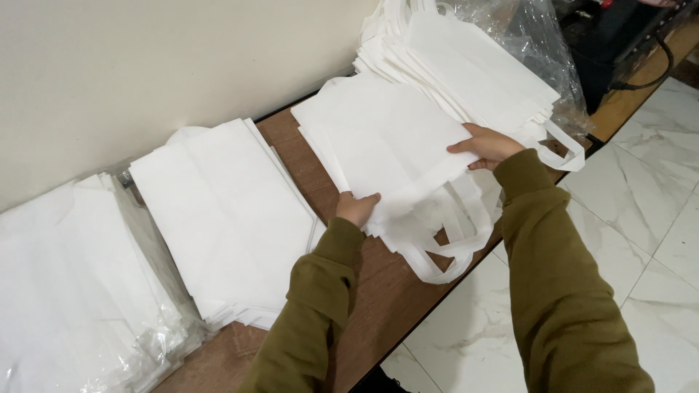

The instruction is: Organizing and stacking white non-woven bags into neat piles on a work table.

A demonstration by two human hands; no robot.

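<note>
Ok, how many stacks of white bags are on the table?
4: far-left stack in plastic, next stack, middle stack under both hands, and far-right stack on plastic wrap.

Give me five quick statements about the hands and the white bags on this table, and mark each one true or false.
1. Both hands grip the middle stack of white bags. True: the left hand holds its near edge, the right hand its right edge.
2. The sleeves are bright red. False: they are olive green.
3. The bag handles hang over the wooden table's front edge. True.
4. The floor is dark carpet. False: it is pale marbled tile.
5. The far stack sits in a cardboard box. False: it lies on crinkled clear plastic.
</note>
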